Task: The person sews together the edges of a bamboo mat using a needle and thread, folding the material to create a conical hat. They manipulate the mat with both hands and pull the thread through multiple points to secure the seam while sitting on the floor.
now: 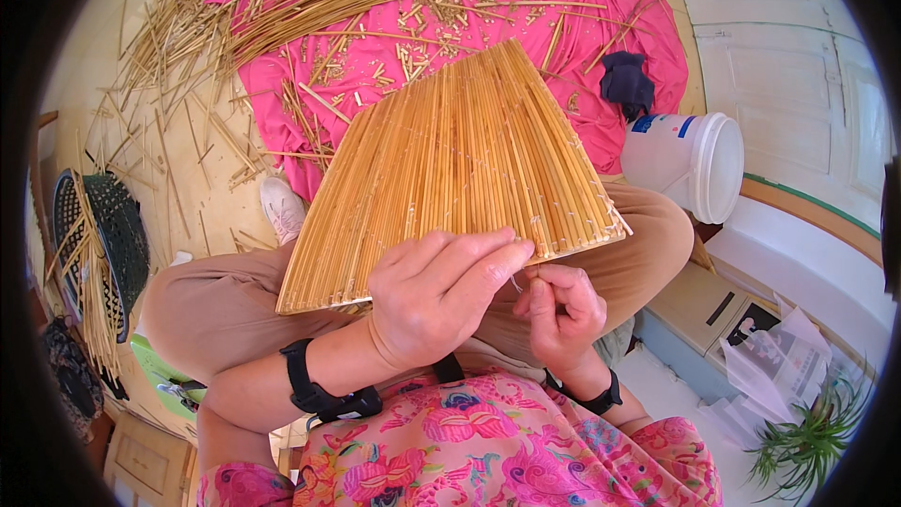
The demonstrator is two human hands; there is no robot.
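Observation:
A panel of golden straw stalks, laid side by side and stitched together, rests tilted across my lap. My left hand grips its near edge, the fingers lying over the top and the thumb pressed close to them. Just right of it, below the same edge, my right hand is closed in a pinch. A thin pale thread runs between the panel's edge and those fingertips. Whether a needle is also in the pinch is too small to tell. Short thread ends stick out along the panel's right side.
Beyond the panel, a pink cloth carries a bundle of long stalks and many cut pieces. A white bucket lies tipped at the right, near a dark cloth. At the left stands a dark basket. A spiky plant is lower right.

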